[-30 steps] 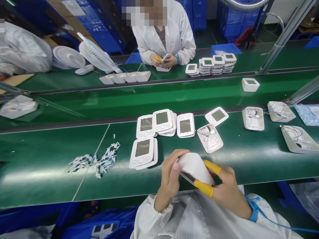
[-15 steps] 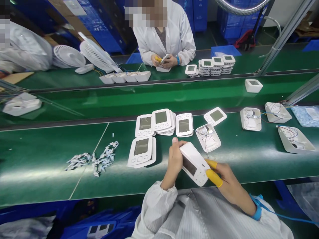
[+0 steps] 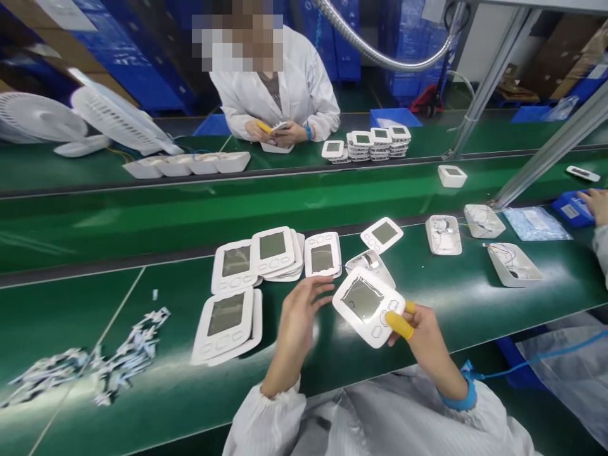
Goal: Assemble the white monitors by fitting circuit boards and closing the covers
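The white plastic device with rounded corners, a grey screen and outlined buttons (image 3: 363,301) is right of centre in the lower half of the frame, raised in front of the green bench (image 3: 451,316). Its screen side faces the camera, turned at a slant. The right hand (image 3: 425,339) grips its lower right corner between fingers in yellow covers (image 3: 399,325). The left hand (image 3: 298,310) is open, fingers spread just beside the left edge; whether a fingertip touches it, I cannot tell.

The step in hand looks like turning the device about and looking over its front. The next move seems to call for a steady hold at the rim, with the fingers off the screen.

Half a second earlier, both hands held the device, and it was tilted so that a long side wall showed. Now the left hand has let go or nearly so, and the front shows fully. The view has swung to the right, bringing in a co-worker's hand (image 3: 596,206) over a blue box (image 3: 572,210) at the right edge.
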{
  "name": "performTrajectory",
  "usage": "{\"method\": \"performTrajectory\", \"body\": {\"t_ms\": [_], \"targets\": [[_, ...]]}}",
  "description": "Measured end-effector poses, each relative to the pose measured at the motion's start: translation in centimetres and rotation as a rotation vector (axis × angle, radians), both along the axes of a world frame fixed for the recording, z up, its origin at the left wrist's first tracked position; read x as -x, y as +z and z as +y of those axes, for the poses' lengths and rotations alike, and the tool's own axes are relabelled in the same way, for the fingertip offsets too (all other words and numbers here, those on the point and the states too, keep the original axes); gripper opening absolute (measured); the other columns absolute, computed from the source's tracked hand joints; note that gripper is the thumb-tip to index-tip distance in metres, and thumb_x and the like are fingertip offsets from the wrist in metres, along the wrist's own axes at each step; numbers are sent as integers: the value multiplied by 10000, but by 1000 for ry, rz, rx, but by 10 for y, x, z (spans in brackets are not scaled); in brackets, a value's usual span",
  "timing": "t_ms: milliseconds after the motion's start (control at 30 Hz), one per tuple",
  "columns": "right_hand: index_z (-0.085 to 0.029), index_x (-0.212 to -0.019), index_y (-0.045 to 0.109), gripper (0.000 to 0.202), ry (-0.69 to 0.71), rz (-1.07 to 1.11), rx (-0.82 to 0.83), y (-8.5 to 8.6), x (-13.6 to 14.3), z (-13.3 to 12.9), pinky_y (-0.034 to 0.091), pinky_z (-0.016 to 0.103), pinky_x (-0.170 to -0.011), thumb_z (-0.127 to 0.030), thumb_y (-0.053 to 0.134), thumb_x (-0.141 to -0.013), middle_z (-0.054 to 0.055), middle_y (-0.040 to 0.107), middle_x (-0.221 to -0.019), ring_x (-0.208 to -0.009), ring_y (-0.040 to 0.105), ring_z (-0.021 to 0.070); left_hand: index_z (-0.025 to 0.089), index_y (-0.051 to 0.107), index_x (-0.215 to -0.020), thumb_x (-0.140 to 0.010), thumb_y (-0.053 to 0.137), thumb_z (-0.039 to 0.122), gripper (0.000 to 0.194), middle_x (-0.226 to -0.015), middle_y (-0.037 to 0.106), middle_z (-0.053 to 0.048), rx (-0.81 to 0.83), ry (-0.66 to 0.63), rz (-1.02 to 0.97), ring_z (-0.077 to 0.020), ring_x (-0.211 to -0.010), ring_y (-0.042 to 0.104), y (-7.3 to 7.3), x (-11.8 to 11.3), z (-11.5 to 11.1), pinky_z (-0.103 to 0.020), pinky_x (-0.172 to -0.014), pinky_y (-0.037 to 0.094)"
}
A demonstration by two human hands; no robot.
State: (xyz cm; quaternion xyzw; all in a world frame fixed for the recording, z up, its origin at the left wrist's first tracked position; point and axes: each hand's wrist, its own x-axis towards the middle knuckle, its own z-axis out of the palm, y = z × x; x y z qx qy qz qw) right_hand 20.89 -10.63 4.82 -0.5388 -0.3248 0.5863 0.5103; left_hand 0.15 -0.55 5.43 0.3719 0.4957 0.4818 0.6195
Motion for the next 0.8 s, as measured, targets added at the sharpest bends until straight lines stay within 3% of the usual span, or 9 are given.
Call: {"method": "performTrajectory", "body": {"t_ms": [133,233,400,567,667,800], "targets": [[-165,-974,791,430,-50,-86,-61,14,6,-4,570,265,-575,-525,878,-756,69,788,-820,-658,688,173,169,749,-938,-857,751,585,423,-1099,735,-96,-107,65,55,-260,-1040,685,-1,5,-1,-320,-825,585],[-173,-914,791,316,3,-188,-156,24,13,-7,567,257,-611,-464,853,-808,42,759,-747,-667,688,168,172,754,-1007,-872,725,643,491,-1121,745,-94,-120,2,104,-253,-1031,692,-6,-2,-4,-289,-800,573],[-163,-962,754,424,84,-14,-105,23,17,-7,559,232,-535,-576,768,-869,50,769,-796,-638,698,160,111,757,-1029,-803,686,808,737,-933,786,-126,121,-189,84,-301,-881,743,-11,-9,-12,-314,-672,561],[-171,-900,755,461,70,29,-134,15,14,-5,590,271,-579,-631,710,-906,20,719,-697,-586,662,151,102,730,-1112,-685,815,782,808,-873,790,-109,294,-118,16,-284,-820,767,-13,-10,-16,-299,-648,583],[-182,-909,761,471,77,37,-155,13,12,-3,613,299,-660,-647,685,-921,17,712,-708,-623,672,157,118,703,-1168,-734,822,726,756,-834,778,-92,368,-182,-60,-256,-666,750,-15,-10,-18,-265,-460,528],[-196,-975,770,474,33,10,-193,14,11,1,609,298,-707,-659,685,-917,15,723,-750,-672,677,155,100,672,-1183,-952,683,544,500,-739,739,-72,417,-186,-84,-214,-459,657,-10,-15,-21,-266,-309,463]]}}
